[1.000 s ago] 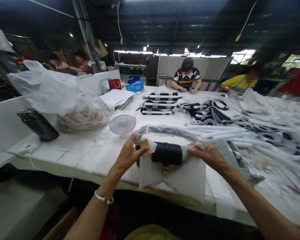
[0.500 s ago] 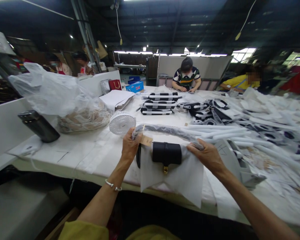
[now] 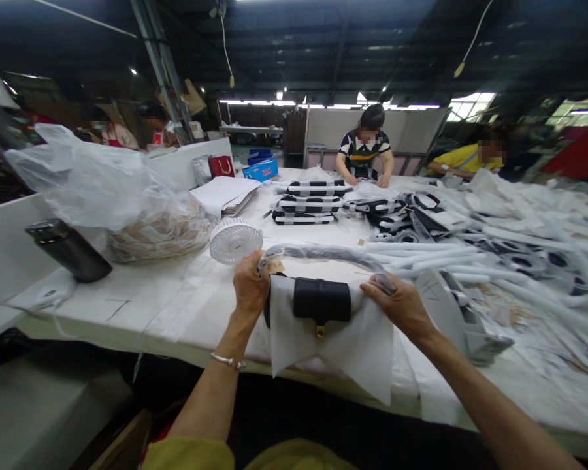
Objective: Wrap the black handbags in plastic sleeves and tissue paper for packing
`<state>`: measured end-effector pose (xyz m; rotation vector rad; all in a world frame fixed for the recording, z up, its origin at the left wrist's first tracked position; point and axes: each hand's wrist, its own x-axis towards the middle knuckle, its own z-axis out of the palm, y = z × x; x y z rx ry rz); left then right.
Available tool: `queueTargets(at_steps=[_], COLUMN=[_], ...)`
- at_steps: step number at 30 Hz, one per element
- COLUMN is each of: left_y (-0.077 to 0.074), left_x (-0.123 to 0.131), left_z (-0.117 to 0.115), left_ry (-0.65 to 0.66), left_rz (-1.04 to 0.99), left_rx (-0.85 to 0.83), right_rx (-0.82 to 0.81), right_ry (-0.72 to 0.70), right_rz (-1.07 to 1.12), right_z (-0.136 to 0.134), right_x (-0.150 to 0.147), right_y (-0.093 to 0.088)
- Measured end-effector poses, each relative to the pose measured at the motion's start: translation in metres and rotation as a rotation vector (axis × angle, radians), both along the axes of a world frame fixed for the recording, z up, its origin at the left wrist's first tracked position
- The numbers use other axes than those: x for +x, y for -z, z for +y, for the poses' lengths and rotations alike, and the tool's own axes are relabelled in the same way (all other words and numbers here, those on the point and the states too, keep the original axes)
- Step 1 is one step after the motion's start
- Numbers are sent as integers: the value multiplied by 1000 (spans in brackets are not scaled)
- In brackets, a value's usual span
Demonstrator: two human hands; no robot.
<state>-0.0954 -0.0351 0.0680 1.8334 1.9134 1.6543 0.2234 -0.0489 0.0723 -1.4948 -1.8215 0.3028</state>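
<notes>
A black handbag point(image 3: 322, 300) with a gold clasp stands at the table's front edge, with white sheet point(image 3: 333, 359) draped around its flap. Its handle point(image 3: 323, 252), wrapped in clear plastic, arches above it. My left hand point(image 3: 251, 284) is closed on the left end of the handle, beside a small tan tag point(image 3: 275, 266). On the other side, my right hand point(image 3: 399, 301) grips the handle's right end between thumb and fingers. Part of the bag's body is hidden behind the sheet.
A white fan point(image 3: 236, 241) stands just beyond my left hand. Farther left are a dark bottle point(image 3: 68, 250) and a plastic-covered bundle point(image 3: 161, 232). A grey tape dispenser point(image 3: 453, 313) sits right. Stacked wrapped bags point(image 3: 306, 204) lie ahead, and a co-worker point(image 3: 366, 147) works across the table.
My left wrist has turned and the tan tag now shows less beside it. Both hands keep hold of the handle. The co-worker's hands have moved apart.
</notes>
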Motion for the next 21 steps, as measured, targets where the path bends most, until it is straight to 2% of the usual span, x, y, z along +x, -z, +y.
queueTargets(at_steps=[4, 9, 11, 13, 15, 16, 17, 19, 20, 21], left_y=[-9, -11, -12, -18, -30, -37, -45, -57, -60, -60], left_x=[-26, -64, -74, -76, -67, -58, -46, -18, -4, 9], left_z=[-12, -26, -24, -24, -29, -35, -42, -57, -62, -65], left_ry=[274, 643, 637, 441, 194, 138, 142, 338, 483, 557], left_rz=[100, 57, 33, 39, 74, 109, 158, 339, 474, 605], left_rx=[-271, -460, -451, -279, -6, 110, 183, 175, 122, 36], right_rx=[2, -32, -50, -63, -66, -64, -63, -61, -59, -57], right_ry=[17, -1, -17, -21, -6, 6, 15, 28, 33, 34], right_rz=[0, 26, 36, 33, 29, 31, 36, 49, 55, 58], right_z=[3, 3, 3, 4, 4, 5, 5, 5, 5, 5], right_x=[-1, -1, 0, -1, -2, -3, -4, -5, -6, -6], right_y=[1, 2, 1, -1, -2, -3, -4, -5, -5, -5])
